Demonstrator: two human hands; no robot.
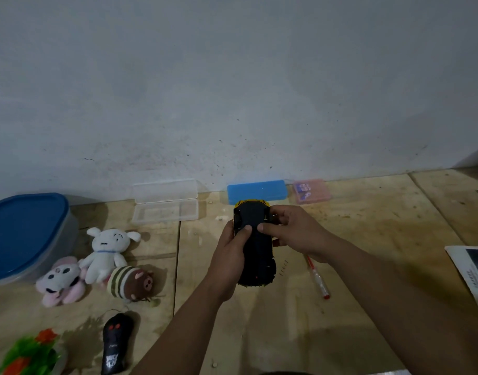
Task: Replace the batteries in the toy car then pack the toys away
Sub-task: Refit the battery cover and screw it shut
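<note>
Both hands hold the toy car (255, 247) upside down above the wooden desk (368, 226), its flat black underside facing up. The left hand (229, 255) wraps its fingers around the car's left side, thumb pressed on the underside. The right hand (294, 231) grips the right side, thumb tip beside the left thumb. 3 soft plush toys (102, 263) lie to the left.

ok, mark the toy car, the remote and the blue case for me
toy car (255, 255): head view, black underside.
remote (115, 345): head view, middle of black body.
blue case (257, 191): head view, centre of lid.
</note>
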